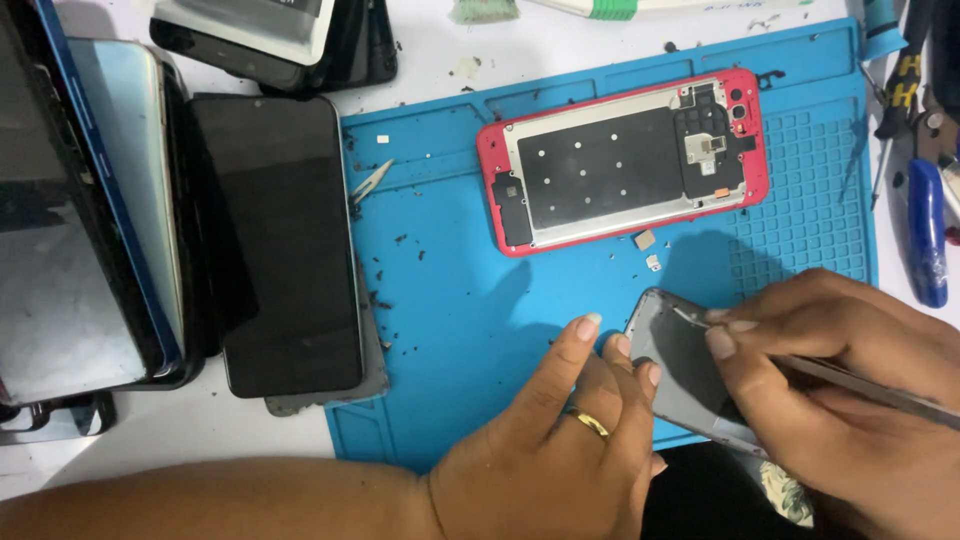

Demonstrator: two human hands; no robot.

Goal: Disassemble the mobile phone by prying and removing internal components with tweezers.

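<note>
Hands close together, near right: left hand (560, 440) braces the grey phone panel (680, 365) tilted off the blue mat (450, 300), right hand (850, 390) pinches tweezers (800, 370), tips on its top edge. Likely risks: tip slips and gouges the panel or jabs a bracing finger; loose small parts (648, 250) beside the red phone frame (625, 160) get knocked away.

A white bench (180, 440) carries a blue work mat (450, 330) speckled with dark crumbs. At the mat's twelve o'clock lies a red phone frame (760, 150) with its back open; small tweezers (371, 180) sit at ten o'clock and two tiny pale parts (648, 250) near the centre. Off the mat at nine o'clock lie dark phone screens (285, 240), and blue-handled tools (925, 230) lie at three o'clock.
</note>
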